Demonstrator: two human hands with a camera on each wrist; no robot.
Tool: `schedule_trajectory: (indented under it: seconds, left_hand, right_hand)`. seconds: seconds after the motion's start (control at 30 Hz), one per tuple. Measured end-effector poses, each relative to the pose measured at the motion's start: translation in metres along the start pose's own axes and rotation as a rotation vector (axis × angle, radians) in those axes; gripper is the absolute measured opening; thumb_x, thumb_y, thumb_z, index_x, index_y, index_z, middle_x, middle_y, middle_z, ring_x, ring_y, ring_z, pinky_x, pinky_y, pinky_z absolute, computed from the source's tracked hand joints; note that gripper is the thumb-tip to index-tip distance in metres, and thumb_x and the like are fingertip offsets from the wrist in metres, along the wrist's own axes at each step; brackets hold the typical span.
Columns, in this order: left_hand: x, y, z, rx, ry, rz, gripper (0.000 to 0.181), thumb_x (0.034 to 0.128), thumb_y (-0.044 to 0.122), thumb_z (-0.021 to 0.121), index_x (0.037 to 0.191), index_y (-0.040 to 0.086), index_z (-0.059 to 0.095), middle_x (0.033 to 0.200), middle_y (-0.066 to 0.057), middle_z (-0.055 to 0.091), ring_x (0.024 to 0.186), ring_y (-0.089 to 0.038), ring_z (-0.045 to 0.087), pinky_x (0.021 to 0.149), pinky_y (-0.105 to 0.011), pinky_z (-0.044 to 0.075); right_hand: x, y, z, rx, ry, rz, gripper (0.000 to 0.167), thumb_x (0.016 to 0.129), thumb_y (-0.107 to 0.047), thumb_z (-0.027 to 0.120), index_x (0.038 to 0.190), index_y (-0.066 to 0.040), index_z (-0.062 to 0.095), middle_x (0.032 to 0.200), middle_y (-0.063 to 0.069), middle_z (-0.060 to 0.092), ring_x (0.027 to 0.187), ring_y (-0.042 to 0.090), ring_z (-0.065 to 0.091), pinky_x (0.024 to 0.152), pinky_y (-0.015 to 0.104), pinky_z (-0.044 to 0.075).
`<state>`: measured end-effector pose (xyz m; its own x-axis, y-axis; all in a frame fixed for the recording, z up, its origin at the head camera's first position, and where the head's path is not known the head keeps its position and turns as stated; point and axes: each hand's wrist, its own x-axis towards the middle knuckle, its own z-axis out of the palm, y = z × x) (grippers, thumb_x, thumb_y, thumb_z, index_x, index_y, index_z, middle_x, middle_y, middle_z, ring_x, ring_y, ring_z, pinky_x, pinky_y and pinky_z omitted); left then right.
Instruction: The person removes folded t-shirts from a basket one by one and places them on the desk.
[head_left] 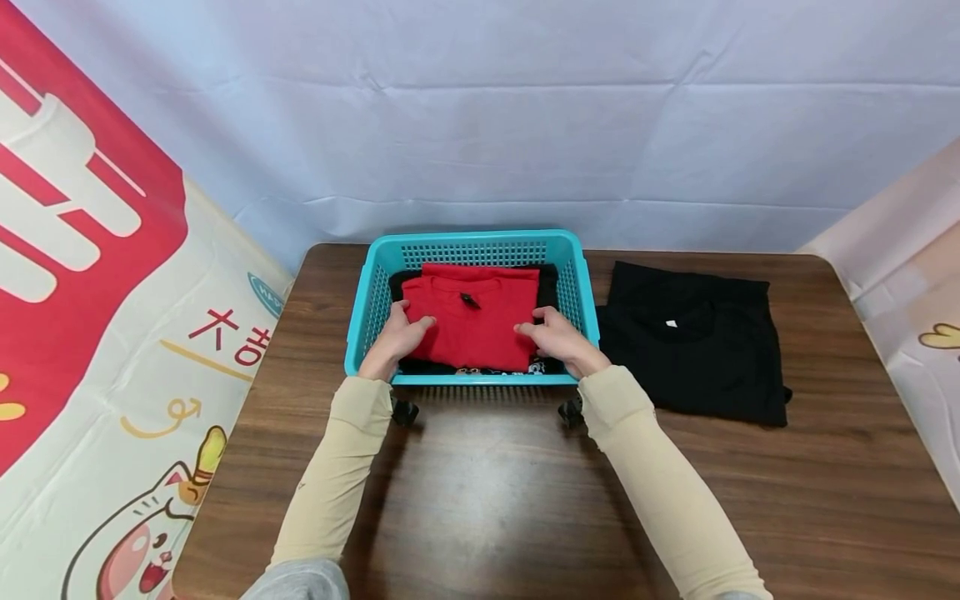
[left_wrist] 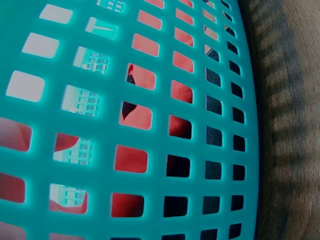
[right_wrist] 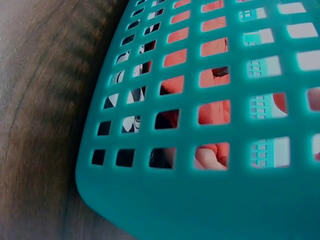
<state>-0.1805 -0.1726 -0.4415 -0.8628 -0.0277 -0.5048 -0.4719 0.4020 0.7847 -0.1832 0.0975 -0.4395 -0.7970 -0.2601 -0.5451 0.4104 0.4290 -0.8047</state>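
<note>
A folded red T-shirt [head_left: 476,337] lies on top of dark clothes [head_left: 550,290] inside a turquoise plastic basket [head_left: 468,380]. At its left edge my left hand [head_left: 397,340] grips the cloth, thumb on top. My right hand [head_left: 564,340] pinches the opposite edge, thumb also on the red fabric. Both hands reach in over the basket's front rim. In the left wrist view the basket wall [left_wrist: 159,120] hides most of the hand. Through the holes in the right wrist view, fingers [right_wrist: 209,159] show against the red cloth.
Right of the basket, a folded black T-shirt [head_left: 712,367] lies on the brown wooden table [head_left: 480,500]. A pale curtain [head_left: 480,150] hangs behind the table. A printed banner [head_left: 150,358] hangs along the left side.
</note>
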Motion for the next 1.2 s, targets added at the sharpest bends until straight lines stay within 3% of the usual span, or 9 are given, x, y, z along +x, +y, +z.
schedule_trajectory:
  seconds: [0.23, 0.43, 0.57, 0.8, 1.0, 1.2]
  left_hand:
    - [0.0045, -0.0009, 0.0025, -0.041, 0.019, 0.045, 0.068, 0.0993, 0.017, 0.05, 0.154, 0.015, 0.009, 0.156, -0.013, 0.021, 0.142, -0.032, 0.025, 0.113, -0.047, 0.034]
    - [0.0052, -0.0013, 0.0032, -0.037, 0.021, 0.067, 0.067, 0.0971, 0.01, 0.052, 0.153, 0.017, 0.015, 0.155, -0.012, 0.023, 0.14, -0.032, 0.027, 0.111, -0.047, 0.038]
    - [0.004, -0.0024, 0.0023, -0.05, -0.012, 0.065, 0.066, 0.0971, 0.011, 0.051, 0.153, 0.021, 0.018, 0.154, -0.01, 0.025, 0.137, -0.031, 0.03, 0.109, -0.047, 0.039]
    - [0.003, -0.0038, 0.0019, -0.075, -0.069, 0.094, 0.067, 0.0955, 0.013, 0.05, 0.153, 0.025, 0.018, 0.151, -0.01, 0.026, 0.13, -0.03, 0.033, 0.1, -0.042, 0.04]
    - [0.0042, -0.0044, 0.0025, -0.041, -0.089, 0.072, 0.053, 0.0976, 0.019, 0.049, 0.148, 0.017, 0.035, 0.149, -0.01, 0.032, 0.13, -0.028, 0.036, 0.102, -0.041, 0.041]
    - [0.0038, -0.0038, 0.0035, -0.068, -0.094, 0.076, 0.053, 0.097, 0.02, 0.056, 0.146, 0.009, 0.038, 0.143, -0.012, 0.042, 0.127, -0.028, 0.044, 0.105, -0.041, 0.044]
  right_hand:
    - [0.0018, 0.0006, 0.0009, 0.055, -0.053, -0.007, 0.07, 0.099, -0.028, 0.051, 0.152, -0.006, 0.011, 0.151, 0.016, 0.027, 0.13, 0.031, 0.042, 0.102, 0.044, 0.047]
    - [0.0003, 0.0007, -0.0005, 0.013, -0.052, -0.059, 0.069, 0.098, -0.019, 0.055, 0.152, -0.009, 0.014, 0.122, 0.016, 0.048, 0.106, 0.024, 0.054, 0.096, 0.039, 0.05]
    - [0.001, 0.0026, -0.0006, -0.022, -0.053, -0.098, 0.064, 0.096, -0.018, 0.057, 0.15, -0.01, 0.023, 0.111, 0.014, 0.049, 0.101, 0.023, 0.052, 0.091, 0.037, 0.047]
    - [0.0001, 0.0014, -0.0006, -0.025, 0.033, -0.099, 0.047, 0.096, -0.024, 0.057, 0.139, -0.011, 0.044, 0.132, 0.013, 0.045, 0.12, 0.027, 0.042, 0.098, 0.041, 0.044]
    - [0.001, 0.0025, 0.0005, -0.015, 0.101, -0.132, 0.036, 0.097, -0.022, 0.056, 0.131, -0.008, 0.052, 0.111, 0.012, 0.051, 0.101, 0.022, 0.047, 0.079, 0.032, 0.044]
    - [-0.0008, 0.0016, 0.001, 0.001, 0.122, -0.165, 0.036, 0.097, -0.018, 0.057, 0.131, -0.007, 0.051, 0.1, 0.01, 0.049, 0.093, 0.02, 0.046, 0.076, 0.03, 0.042]
